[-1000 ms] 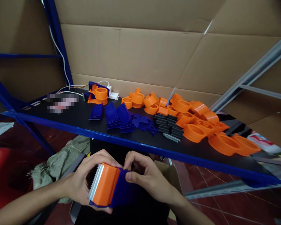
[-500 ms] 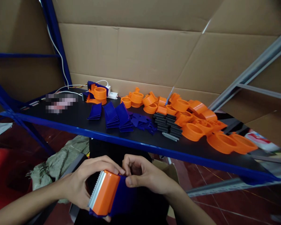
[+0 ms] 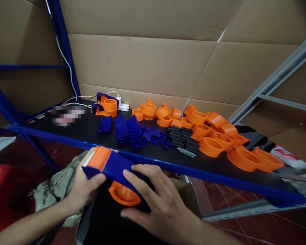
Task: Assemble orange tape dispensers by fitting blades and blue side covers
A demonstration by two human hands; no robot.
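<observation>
Both my hands hold one orange and blue tape dispenser in front of the blue shelf edge. My left hand grips its orange head end, where a thin metal blade strip shows. My right hand lies over the blue body, fingers spread, with the orange round core sticking out below. The dispenser is turned on its side, tilted down to the right.
On the black shelf lie stacks of blue plates, black pieces, several orange rings, and a finished dispenser by a white power strip. Cardboard lines the back wall. A cardboard box and a green sack sit below.
The dispenser has been turned over and lifted toward the shelf edge; its orange core now faces down. My right hand moved from pinching the blue side to lying over it.
</observation>
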